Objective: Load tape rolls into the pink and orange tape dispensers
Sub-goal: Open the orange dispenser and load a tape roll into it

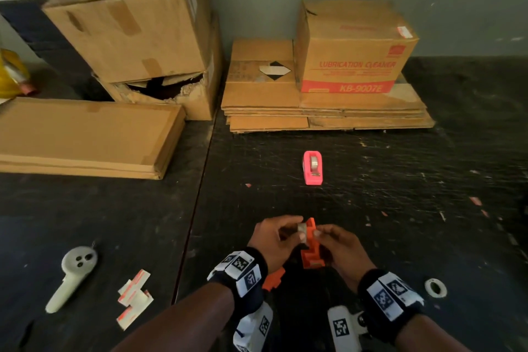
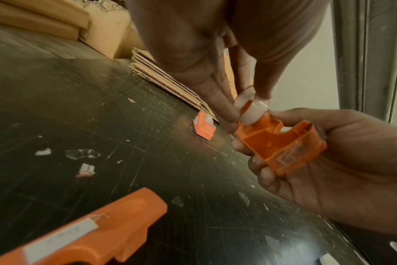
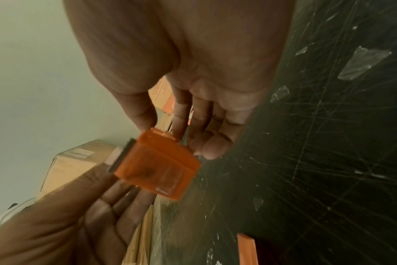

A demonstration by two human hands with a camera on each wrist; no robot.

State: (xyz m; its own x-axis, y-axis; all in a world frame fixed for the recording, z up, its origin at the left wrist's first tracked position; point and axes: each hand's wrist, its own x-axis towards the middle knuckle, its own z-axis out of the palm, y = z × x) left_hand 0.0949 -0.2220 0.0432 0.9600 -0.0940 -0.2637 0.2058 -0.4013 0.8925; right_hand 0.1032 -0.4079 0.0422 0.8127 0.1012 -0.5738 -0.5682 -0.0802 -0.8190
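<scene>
Already the pink dispenser (image 1: 312, 168) stands loaded on the table (image 1: 400, 180), a roll in its well. Left: the left hand (image 1: 274, 240) pinches a tape roll (image 2: 249, 112) at the orange dispenser (image 2: 281, 141), which the right hand's (image 1: 340, 246) curled fingers hold just above the table; the roll looks not yet seated.

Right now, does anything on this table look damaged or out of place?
Yes. The lower cardboard box at back left is torn open, a ragged dark hole in its front. Tape scraps litter the black table.
</scene>
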